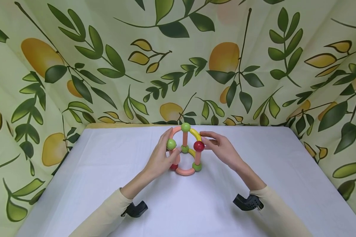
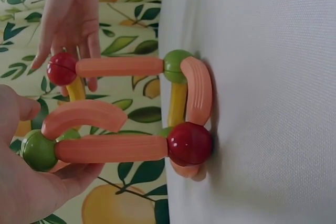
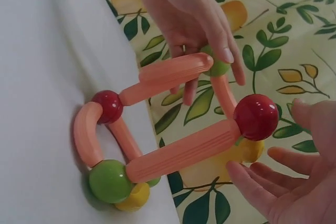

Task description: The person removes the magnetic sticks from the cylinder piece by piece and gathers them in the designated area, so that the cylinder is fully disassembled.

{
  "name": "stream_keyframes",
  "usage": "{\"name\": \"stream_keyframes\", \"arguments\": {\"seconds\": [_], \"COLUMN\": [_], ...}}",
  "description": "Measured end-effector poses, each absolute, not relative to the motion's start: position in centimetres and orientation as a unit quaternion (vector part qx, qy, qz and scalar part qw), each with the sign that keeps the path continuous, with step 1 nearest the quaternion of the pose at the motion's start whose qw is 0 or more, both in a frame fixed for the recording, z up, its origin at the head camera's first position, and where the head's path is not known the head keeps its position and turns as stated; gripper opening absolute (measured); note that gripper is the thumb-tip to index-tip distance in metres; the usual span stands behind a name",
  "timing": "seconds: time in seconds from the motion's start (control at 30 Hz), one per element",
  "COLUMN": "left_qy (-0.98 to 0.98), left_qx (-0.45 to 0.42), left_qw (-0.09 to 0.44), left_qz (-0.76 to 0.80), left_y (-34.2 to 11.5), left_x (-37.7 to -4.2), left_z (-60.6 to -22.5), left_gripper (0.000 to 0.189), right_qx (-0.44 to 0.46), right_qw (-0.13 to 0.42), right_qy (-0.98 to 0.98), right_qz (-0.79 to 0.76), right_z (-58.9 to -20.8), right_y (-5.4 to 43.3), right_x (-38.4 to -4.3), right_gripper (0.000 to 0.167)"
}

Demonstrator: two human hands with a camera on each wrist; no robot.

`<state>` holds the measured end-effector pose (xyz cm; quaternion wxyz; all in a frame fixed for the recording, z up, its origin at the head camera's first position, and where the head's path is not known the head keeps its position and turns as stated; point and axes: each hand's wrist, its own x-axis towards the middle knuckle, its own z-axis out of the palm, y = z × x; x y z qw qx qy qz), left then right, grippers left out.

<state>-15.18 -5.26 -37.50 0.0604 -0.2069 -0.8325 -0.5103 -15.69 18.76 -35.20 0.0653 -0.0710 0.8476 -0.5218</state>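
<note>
A toy frame of coloured balls and ridged rods, like a magnetic building set, stands on the table. Upright coral rods point(image 3: 184, 150) rise from a lower ring of curved rods to an upper level. My left hand point(image 1: 160, 156) surrounds the upper-left green ball point(image 1: 171, 144), thumb in front, straight fingers behind. From that ball a curved coral rod point(image 2: 86, 116) juts with one end free, beside the upright. My right hand point(image 1: 223, 148) has its fingers spread, tips right at the upper red ball point(image 3: 256, 117) and the yellow curved rod point(image 1: 195, 134). The lower red ball point(image 2: 190, 144) rests low at the front.
A white cloth covers the table point(image 1: 112, 144), its far edge just behind the frame. Beyond hangs a curtain point(image 1: 178, 52) printed with leaves and fruit. Black wrist cameras sit under both sleeves, the left one point(image 1: 136, 209) and the right one point(image 1: 247, 202).
</note>
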Motion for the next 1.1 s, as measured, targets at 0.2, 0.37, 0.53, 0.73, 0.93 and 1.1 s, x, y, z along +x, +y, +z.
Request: {"name": "stream_keyframes", "arguments": {"seconds": [0.2, 0.37, 0.53, 0.73, 0.93, 1.1], "left_qy": [-0.817, -0.819, -0.820, -0.818, -0.819, -0.813], "left_qx": [-0.209, -0.208, -0.203, -0.204, -0.198, -0.199], "left_qw": [0.068, 0.070, 0.063, 0.058, 0.052, 0.045], "left_qz": [-0.533, -0.529, -0.531, -0.535, -0.536, -0.546], "left_y": [-5.6, -5.9, -6.0, -5.9, -5.9, -6.0], "left_x": [-15.2, -15.3, -15.3, -15.2, -15.1, -15.1], "left_z": [-37.7, -37.7, -37.8, -37.8, -37.9, -37.9], "left_gripper": [0.066, 0.062, 0.059, 0.058, 0.058, 0.057], "right_qx": [-0.083, -0.089, -0.106, -0.119, -0.113, -0.111], "right_qw": [0.038, 0.035, 0.045, 0.040, 0.046, 0.046], "right_qy": [0.832, 0.845, 0.853, 0.854, 0.869, 0.876], "right_qz": [-0.548, -0.526, -0.509, -0.505, -0.479, -0.467], "right_z": [-36.7, -38.6, -40.6, -42.0, -42.6, -42.7], "right_y": [18.5, 18.2, 17.8, 17.7, 17.5, 17.4], "right_x": [-15.4, -15.1, -14.9, -14.8, -14.9, -15.0], "right_gripper": [0.073, 0.089, 0.086, 0.070, 0.066, 0.065]}}
